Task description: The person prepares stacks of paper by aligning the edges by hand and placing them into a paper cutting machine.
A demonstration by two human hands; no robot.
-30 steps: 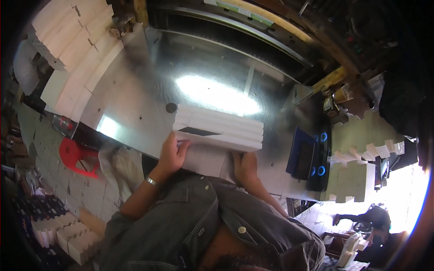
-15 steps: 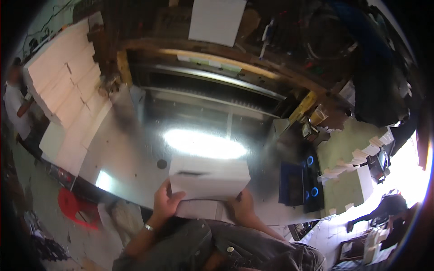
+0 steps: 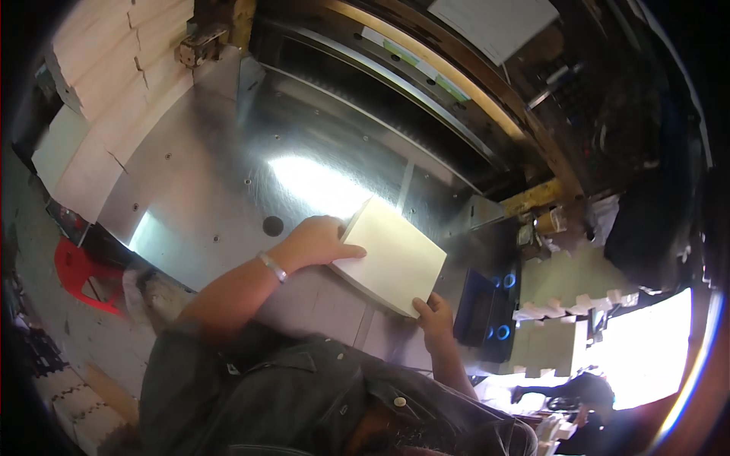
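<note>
A thick stack of cream paper sheets (image 3: 391, 254) lies flat on the shiny metal machine table (image 3: 228, 175). My left hand (image 3: 315, 239) presses against the stack's left edge, fingers wrapped over its near corner; a bracelet sits on that wrist. At the stack's lower right corner my right hand (image 3: 433, 315) grips the edge with curled fingers. Both forearms come up from my dark jacket at the bottom of the head view.
Tall piles of cream paper (image 3: 114, 68) stand along the table's left side. The machine's dark throat with a yellow bar (image 3: 456, 83) runs across the back. A black panel with blue-lit buttons (image 3: 490, 308) sits at the right, notched paper piles (image 3: 570, 319) beyond it. A red stool (image 3: 80, 273) stands at the lower left.
The stack has turned and shifted right on the table, now lying flat and angled. My left hand moved from under its front edge to its left side.
</note>
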